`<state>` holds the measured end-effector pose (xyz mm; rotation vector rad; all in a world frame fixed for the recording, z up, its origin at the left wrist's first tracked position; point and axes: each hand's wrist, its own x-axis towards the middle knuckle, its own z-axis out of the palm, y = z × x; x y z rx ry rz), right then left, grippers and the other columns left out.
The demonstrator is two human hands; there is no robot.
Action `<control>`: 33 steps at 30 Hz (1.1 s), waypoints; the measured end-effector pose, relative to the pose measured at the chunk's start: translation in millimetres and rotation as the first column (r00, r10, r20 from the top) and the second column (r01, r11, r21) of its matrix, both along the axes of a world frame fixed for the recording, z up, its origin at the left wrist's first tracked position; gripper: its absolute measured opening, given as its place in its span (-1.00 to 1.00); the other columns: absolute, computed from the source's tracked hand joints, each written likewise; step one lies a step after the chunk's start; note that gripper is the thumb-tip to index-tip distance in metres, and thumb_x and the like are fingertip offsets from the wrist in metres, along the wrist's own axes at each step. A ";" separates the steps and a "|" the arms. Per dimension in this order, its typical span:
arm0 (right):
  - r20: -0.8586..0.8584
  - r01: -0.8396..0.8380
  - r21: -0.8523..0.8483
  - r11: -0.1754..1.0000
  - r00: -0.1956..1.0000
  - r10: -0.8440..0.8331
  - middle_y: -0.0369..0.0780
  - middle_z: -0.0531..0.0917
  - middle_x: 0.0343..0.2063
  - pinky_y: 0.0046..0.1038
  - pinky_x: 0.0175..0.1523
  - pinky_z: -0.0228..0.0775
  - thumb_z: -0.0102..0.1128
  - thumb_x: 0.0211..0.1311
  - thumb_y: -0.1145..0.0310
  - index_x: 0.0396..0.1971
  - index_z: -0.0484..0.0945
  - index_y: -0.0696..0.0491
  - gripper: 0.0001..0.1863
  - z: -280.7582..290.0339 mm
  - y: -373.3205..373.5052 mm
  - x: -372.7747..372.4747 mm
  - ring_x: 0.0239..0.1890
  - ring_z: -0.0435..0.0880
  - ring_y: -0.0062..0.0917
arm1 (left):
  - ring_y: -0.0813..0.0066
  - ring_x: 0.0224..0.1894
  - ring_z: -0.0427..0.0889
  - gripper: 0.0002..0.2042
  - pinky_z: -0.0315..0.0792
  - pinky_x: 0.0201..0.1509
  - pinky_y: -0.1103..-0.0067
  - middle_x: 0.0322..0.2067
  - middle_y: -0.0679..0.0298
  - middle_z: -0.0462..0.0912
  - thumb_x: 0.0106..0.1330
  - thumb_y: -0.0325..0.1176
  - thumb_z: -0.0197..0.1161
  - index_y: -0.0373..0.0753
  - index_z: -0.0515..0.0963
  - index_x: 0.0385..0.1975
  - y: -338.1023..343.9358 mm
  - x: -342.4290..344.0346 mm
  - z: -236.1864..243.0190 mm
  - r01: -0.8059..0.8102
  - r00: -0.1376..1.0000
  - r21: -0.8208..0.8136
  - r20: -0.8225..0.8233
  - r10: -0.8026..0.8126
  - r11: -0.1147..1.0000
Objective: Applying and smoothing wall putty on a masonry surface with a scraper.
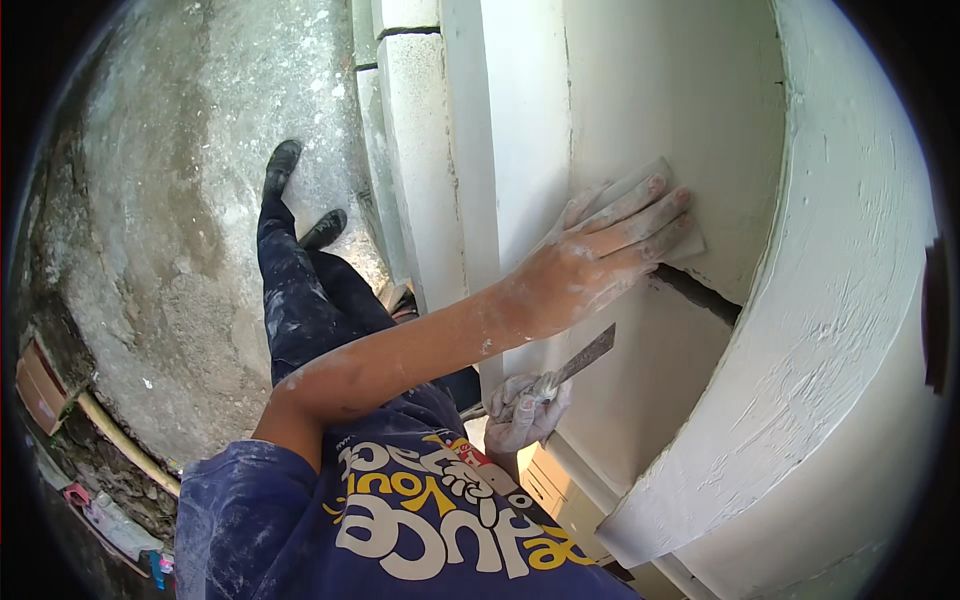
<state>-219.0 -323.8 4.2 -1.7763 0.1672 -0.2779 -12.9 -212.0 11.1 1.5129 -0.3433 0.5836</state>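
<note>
Pale flat pad: under the left hand's fingers, against the recessed white panel (670,90); its outer edge and one corner (692,244) show past the fingertips.
Left hand (600,250): laid flat, fingers stretched out over the pad and pressing it to the surface rather than curled round it; white dust coats the knuckles.
Pad from fingers: directly beneath them, on the panel side; the visible edge runs across the finger direction, but too much is covered to tell its long axis.
Nearer hand: the left, touching the pad; the right is apart, lower in the view and closer to the shirt (430,500).
Right hand (512,428): fingers closed round the handle of a putty knife (588,352), heavily whitened.
Putty knife axis: handle low at left, blade slanting up and right, its tip below the left wrist and short of the pad.
Dark gap (702,294): just below the pad's lower corner, slanting down toward the curved white border (850,240).
Floor: stained concrete (165,210) at left, beneath dark shoes (283,162).
</note>
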 end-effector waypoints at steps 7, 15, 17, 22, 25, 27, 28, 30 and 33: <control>-0.039 0.034 -0.005 0.999 0.999 -0.034 -0.23 0.47 -0.49 -0.66 -0.67 0.19 0.17 0.44 0.25 0.44 0.09 0.15 -0.30 0.1 3.9 1.7 -0.63 0.35 -0.68 | 0.31 0.58 0.06 -0.42 0.06 0.53 0.29 0.49 0.30 0.23 0.33 -0.46 0.22 -0.11 0.38 0.39 28.1 -24.5 -12.6 0.275 0.953 0.068 -0.149 -0.263 0.959; -0.079 0.133 0.090 0.987 0.989 -0.126 -0.27 0.50 -0.43 -0.71 -0.63 0.12 0.21 0.43 0.18 0.46 0.11 0.22 -0.24 6.3 27.9 8.0 -0.67 0.28 -0.77 | 0.44 -0.21 0.68 -0.79 0.50 -0.11 0.54 -0.25 0.10 0.71 0.49 -0.37 0.18 -0.36 0.67 -0.10 104.8 -27.0 6.2 0.467 0.741 -0.106 -0.494 -0.454 0.878; -0.072 0.191 0.017 0.981 0.979 -0.190 -0.38 0.42 -0.57 -0.71 -0.58 0.11 0.19 0.45 0.08 0.43 0.21 0.21 -0.27 4.3 42.1 10.8 -0.67 0.28 -0.78 | 0.65 -0.40 0.50 -0.74 0.40 -0.30 0.63 -0.47 0.29 0.59 0.53 -0.30 0.17 -0.37 0.67 -0.27 127.8 -30.2 6.2 0.457 0.591 -0.262 -0.624 -0.511 0.850; 0.083 0.314 -0.039 0.949 0.947 -0.310 -0.28 0.57 -0.43 -0.71 -0.36 0.31 0.17 0.47 0.20 0.38 0.29 0.22 -0.37 -3.8 75.5 29.6 -0.52 0.48 -0.73 | 0.65 -0.34 0.58 -0.77 0.47 -0.22 0.65 -0.35 0.37 0.67 0.50 -0.26 0.22 -0.31 0.68 -0.25 157.8 -29.7 -12.0 0.359 0.299 -0.688 -0.555 -0.776 0.631; 0.090 0.288 -0.173 0.942 0.957 -0.276 0.01 0.64 0.08 -0.37 0.17 0.45 0.17 0.40 0.39 0.30 0.40 0.26 -0.48 7.9 120.7 41.8 0.06 0.66 -0.41 | 0.40 0.16 0.56 -0.76 0.44 0.25 0.48 0.15 0.10 0.57 0.47 -0.30 0.24 -0.39 0.67 -0.16 180.7 -20.2 -19.5 0.491 0.203 -0.711 -0.469 -0.860 0.503; 0.074 0.311 -0.151 0.938 0.950 -0.303 0.04 0.63 0.10 -0.34 0.20 0.45 0.19 0.36 0.38 0.29 0.41 0.24 -0.47 21.0 161.3 61.6 0.10 0.66 -0.27 | 0.37 0.20 0.53 -0.75 0.42 0.27 0.44 0.19 0.08 0.53 0.46 -0.30 0.25 -0.41 0.67 -0.16 198.6 -10.8 -11.1 0.586 0.179 -0.666 -0.448 -0.876 0.460; 0.051 0.283 -0.154 0.947 0.959 -0.278 0.07 0.63 0.12 -0.30 0.23 0.46 0.21 0.33 0.37 0.28 0.43 0.22 -0.46 26.7 176.9 66.6 0.14 0.67 -0.13 | 0.34 0.23 0.50 -0.75 0.40 0.30 0.40 0.23 0.06 0.49 0.44 -0.30 0.27 -0.42 0.67 -0.16 207.5 -8.1 -5.0 0.642 0.187 -0.638 -0.406 -0.894 0.425; 0.127 0.236 -0.278 0.931 0.970 -0.207 0.04 0.62 0.12 -0.23 0.16 0.52 0.28 0.28 0.28 0.27 0.47 0.11 -0.44 5.0 199.1 75.7 0.12 0.63 -0.01 | 0.30 0.20 0.53 -0.76 0.39 0.30 0.37 0.18 0.03 0.53 0.43 -0.28 0.29 -0.38 0.67 -0.30 223.8 8.1 -4.6 0.716 0.053 -0.622 -0.406 -0.912 0.318; 0.121 0.205 -0.317 0.926 0.977 -0.175 0.04 0.61 0.11 -0.20 0.16 0.51 0.29 0.26 0.28 0.22 0.51 0.11 -0.47 3.5 231.3 90.4 0.13 0.62 -0.02 | 0.45 -0.15 0.69 -0.76 0.56 -0.01 0.52 -0.18 0.19 0.71 0.45 -0.19 0.28 -0.27 0.64 -0.30 252.4 23.6 -16.6 0.603 -0.074 -0.746 -0.404 -0.912 0.282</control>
